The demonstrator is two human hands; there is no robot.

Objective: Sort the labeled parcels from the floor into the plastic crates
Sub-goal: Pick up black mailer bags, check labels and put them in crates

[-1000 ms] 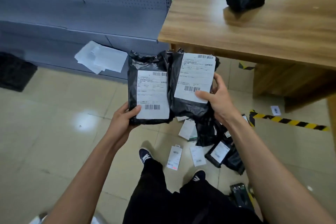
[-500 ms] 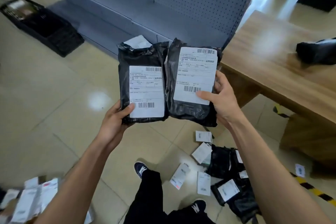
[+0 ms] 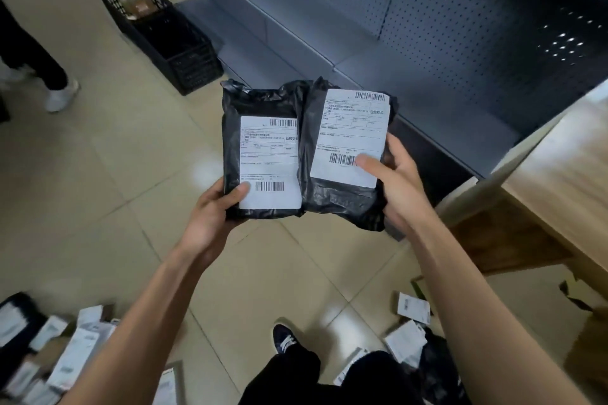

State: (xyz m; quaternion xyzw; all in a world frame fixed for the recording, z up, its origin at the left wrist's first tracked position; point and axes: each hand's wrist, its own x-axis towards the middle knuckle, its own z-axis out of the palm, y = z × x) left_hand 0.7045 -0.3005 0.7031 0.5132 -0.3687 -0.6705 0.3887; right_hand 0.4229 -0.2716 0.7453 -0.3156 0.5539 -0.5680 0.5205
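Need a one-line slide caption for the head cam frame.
Left hand and right hand each hold a black labeled parcel, left parcel, right parcel, above a tiled floor near a black plastic crate.

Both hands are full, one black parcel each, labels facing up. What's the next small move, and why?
Probably carry them toward the black crate on the floor ahead to the left. The left hand grips the left parcel, the right hand the right parcel; the crate shows open space inside. Which crate each label calls for I cannot tell.
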